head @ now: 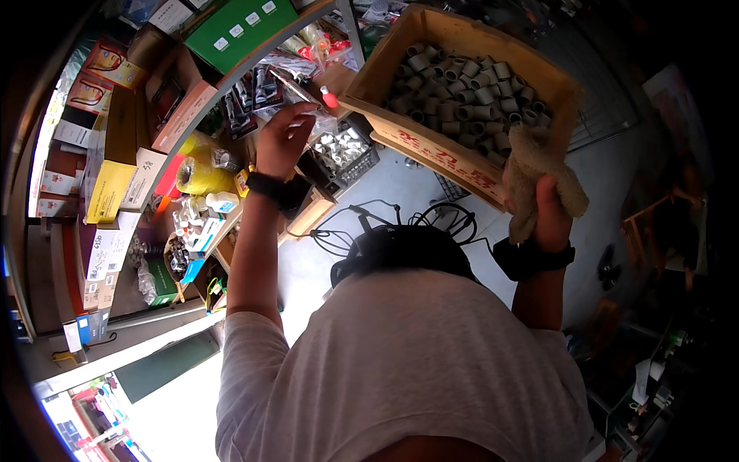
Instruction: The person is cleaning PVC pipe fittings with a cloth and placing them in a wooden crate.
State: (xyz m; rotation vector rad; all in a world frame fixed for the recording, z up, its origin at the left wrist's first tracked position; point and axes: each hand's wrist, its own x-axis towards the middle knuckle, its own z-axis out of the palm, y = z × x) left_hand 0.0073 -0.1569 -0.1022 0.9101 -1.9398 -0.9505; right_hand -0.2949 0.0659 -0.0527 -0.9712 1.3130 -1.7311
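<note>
My left hand (pixel 286 138) is raised over the shelf at the upper left, its fingers bent beside a slender rod-like item (pixel 293 86) and clear plastic packaging; whether it grips either cannot be told. A tan, fluffy cloth (pixel 534 167) is in my right hand (pixel 548 211), bunched between thumb and fingers at the near right corner of a wooden box (pixel 430 153). Some of those fingers are hidden by the cloth. Many short grey plastic pipe couplings (pixel 462 95) lie in the box. Both wrists wear black bands.
Stocked shelves with cartons (pixel 118 156) and yellow rolls (pixel 202 174) curve along the left. A small red bottle (pixel 329 97) stands by the box's left corner. Below is a grey plastic basket (pixel 358 167) of white fittings. Black cables (pixel 332 237) lie on the floor.
</note>
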